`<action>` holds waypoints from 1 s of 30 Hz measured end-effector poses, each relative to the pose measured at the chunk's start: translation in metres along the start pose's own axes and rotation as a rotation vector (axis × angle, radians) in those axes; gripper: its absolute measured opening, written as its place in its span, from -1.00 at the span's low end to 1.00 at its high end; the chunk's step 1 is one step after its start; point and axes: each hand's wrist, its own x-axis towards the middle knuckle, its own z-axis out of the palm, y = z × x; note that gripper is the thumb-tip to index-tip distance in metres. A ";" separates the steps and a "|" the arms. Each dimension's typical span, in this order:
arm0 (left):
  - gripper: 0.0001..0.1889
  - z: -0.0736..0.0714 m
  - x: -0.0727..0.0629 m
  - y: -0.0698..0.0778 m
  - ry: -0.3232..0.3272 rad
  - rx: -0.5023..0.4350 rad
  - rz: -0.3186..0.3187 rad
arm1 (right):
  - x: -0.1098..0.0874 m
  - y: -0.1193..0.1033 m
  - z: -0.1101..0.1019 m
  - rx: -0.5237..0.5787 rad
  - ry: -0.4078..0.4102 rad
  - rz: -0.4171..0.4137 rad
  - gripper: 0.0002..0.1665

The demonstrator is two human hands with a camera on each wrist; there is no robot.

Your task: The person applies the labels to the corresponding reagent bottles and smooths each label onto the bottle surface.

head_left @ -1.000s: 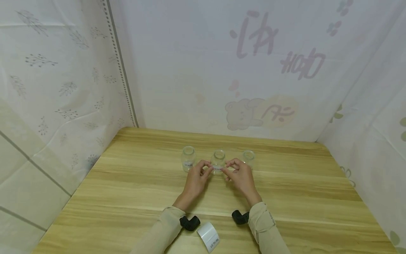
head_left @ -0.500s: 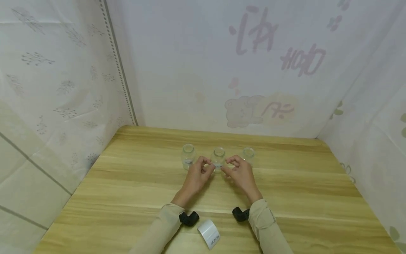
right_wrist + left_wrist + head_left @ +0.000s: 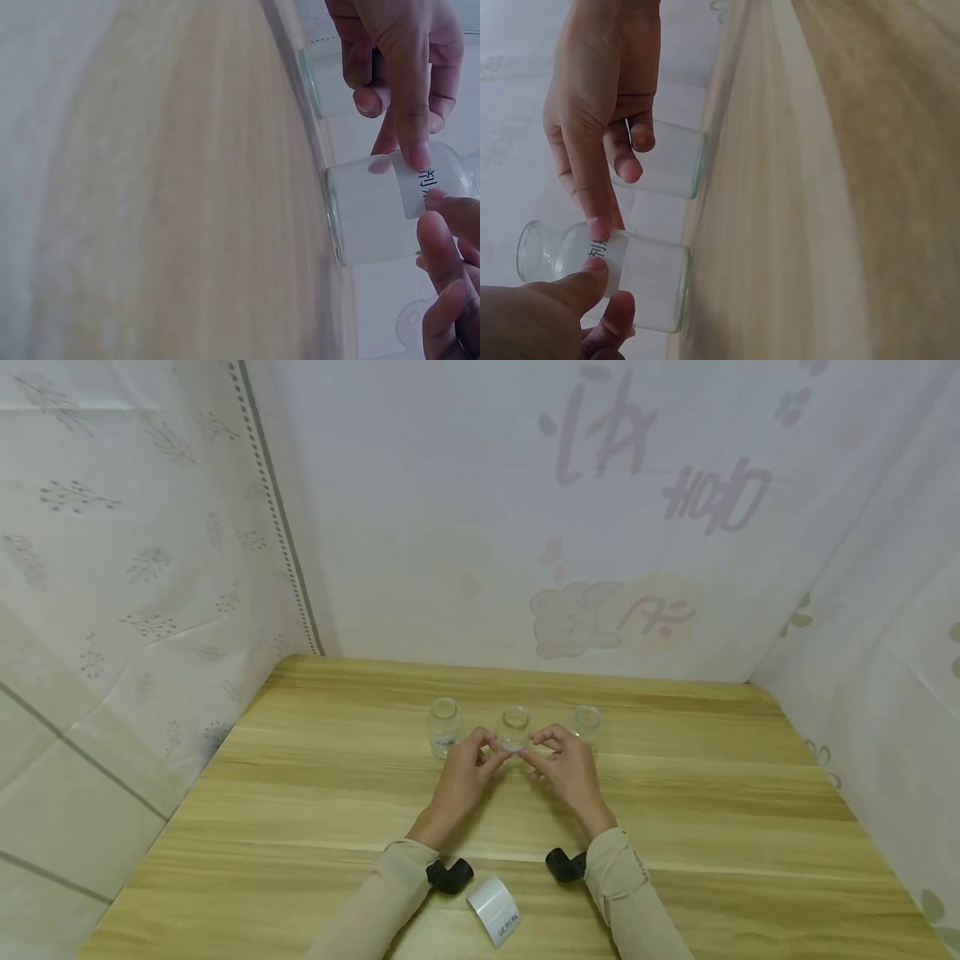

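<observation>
A clear glass jar (image 3: 516, 720) stands open-mouthed at the middle of a row of jars. On its front is a white label (image 3: 616, 264) with dark printed characters. My left hand (image 3: 463, 775) is at the jar's left side, its thumb (image 3: 417, 156) on the label and a finger behind, seen through the glass. My right hand (image 3: 574, 773) is opposite, thumb (image 3: 598, 229) on the label and index finger by the jar's right side. The two thumbs lie close together and cover part of the print.
A second glass jar (image 3: 444, 723) with a printed label stands to the left. Another jar (image 3: 588, 718) is to the right, partly behind my right hand. A curled white label strip (image 3: 493, 910) lies near the front of the wooden table (image 3: 720, 827), between my forearms.
My thumbs have come closer together across the middle jar's label, covering more of its print. Both hands stay at that jar; the head view has shifted slightly.
</observation>
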 end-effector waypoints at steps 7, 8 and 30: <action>-0.90 -0.003 -0.002 0.000 -0.043 -0.034 0.019 | -0.001 0.004 -0.003 0.020 -0.015 0.042 -0.77; -0.91 -0.004 -0.003 0.000 -0.045 -0.045 0.014 | -0.001 0.004 -0.003 0.018 -0.016 0.041 -0.77; -0.70 -0.043 -0.029 0.044 -0.224 0.224 0.045 | -0.028 -0.031 -0.029 -0.130 -0.353 0.008 -0.76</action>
